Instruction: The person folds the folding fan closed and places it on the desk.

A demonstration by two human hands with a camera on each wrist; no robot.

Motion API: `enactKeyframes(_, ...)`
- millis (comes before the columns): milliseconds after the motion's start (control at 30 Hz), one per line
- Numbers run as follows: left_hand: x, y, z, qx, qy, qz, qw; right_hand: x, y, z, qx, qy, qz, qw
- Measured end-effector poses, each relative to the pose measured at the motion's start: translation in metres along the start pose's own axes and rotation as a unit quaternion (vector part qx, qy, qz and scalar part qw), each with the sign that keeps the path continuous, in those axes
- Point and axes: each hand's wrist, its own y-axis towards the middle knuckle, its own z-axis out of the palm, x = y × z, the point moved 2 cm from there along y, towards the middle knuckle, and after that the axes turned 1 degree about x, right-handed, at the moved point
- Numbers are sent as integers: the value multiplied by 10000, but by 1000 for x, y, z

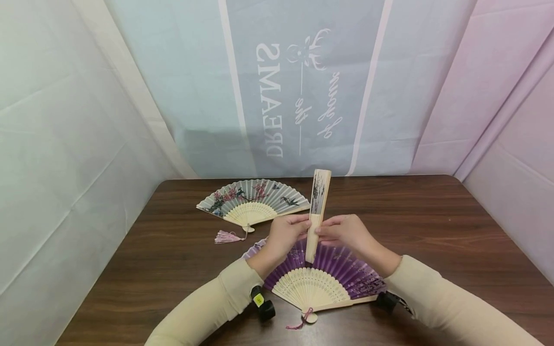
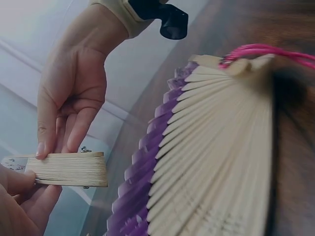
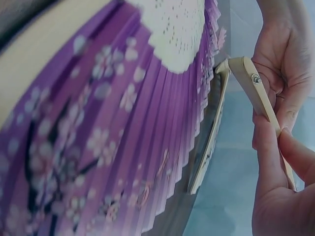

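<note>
A folded hand fan [image 1: 318, 202] with pale wooden ribs and a dark print on white cloth stands nearly upright between both hands. My left hand [image 1: 285, 235] pinches it from the left side, thumb in front. From the right, my right hand [image 1: 348, 231] pinches the same fan near its middle. In the left wrist view its stacked ribs [image 2: 74, 169] lie pressed together, with a metal pivot near the end. Beneath the hands, an open purple fan [image 1: 311, 283] with pale blossoms lies on the table; the forearms cover parts of it.
An open white-grey fan [image 1: 255, 202] with pink flowers lies at the back left, its pink tassel [image 1: 228, 237] on the wood. The brown table [image 1: 450, 269] reaches to a printed cloth backdrop [image 1: 303, 86]. White cloth walls [image 1: 65, 134] rise at both sides.
</note>
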Motion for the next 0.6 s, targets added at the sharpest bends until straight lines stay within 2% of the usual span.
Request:
enactKeyframes(267, -4, 21, 23, -191, -267, -89, 9994, 4, 4, -25, -342, 108, 126, 9993)
enactKeyframes(500, -10, 41, 51, -436, -33, -204, 9988, -1, 11, -54, -483, 512, 159, 9974)
enactKeyframes(600, -10, 51, 63, -550, -89, -263, 9981, -4, 17, -66, -506, 640, 220, 9964)
